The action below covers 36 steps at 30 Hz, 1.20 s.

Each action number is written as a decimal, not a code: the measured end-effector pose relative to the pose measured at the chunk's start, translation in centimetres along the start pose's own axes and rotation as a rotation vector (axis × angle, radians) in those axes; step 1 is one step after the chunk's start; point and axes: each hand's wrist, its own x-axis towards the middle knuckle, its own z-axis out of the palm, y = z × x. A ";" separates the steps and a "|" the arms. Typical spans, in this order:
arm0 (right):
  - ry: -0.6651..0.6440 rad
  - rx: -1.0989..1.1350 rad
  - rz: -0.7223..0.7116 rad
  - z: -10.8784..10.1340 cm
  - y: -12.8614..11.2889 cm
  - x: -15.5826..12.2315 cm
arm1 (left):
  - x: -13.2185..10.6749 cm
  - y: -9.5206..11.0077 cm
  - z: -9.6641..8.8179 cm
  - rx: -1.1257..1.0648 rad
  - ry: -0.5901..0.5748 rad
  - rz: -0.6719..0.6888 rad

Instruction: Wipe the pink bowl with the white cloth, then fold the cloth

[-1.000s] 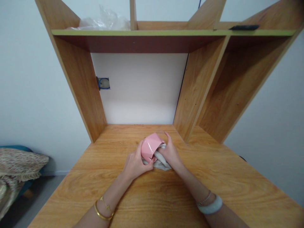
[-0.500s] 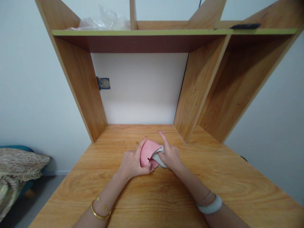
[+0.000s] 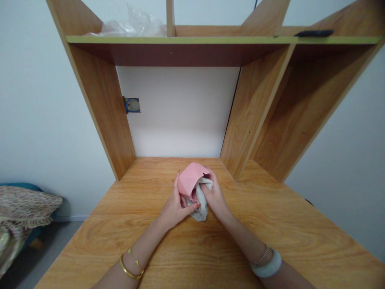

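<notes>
A pink faceted cup (image 3: 190, 179) is held just above the tabletop (image 3: 210, 249), near the middle. The left hand (image 3: 176, 204) is closed around its side, and the right hand (image 3: 215, 196) grips a grey cloth (image 3: 201, 204) pressed into the cup's mouth. The glossy cup could slip from the left hand if the cloth is twisted hard, and it could knock the tabletop. Nothing but cloth is seen inside the cup. On the far shelf (image 3: 210, 40), a crumpled plastic bag (image 3: 132, 25) is seen; its contents cannot be made out.

On the desk (image 3: 270, 237), the cup (image 3: 191, 178) sits between both hands, cloth (image 3: 201, 204) apparently tucked inside it.
</notes>
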 end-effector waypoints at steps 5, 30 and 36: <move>-0.028 -0.022 0.067 0.4 0.1 0.0 | -0.2 0.8 0.0 0.116 0.077 0.022; -0.167 -0.952 -0.017 -1.7 -2.6 0.0 | 0.1 0.8 -2.3 0.678 -0.048 0.096; -0.268 -0.902 -0.114 -2.2 -2.0 0.1 | -0.1 0.6 -2.3 0.635 -0.059 0.112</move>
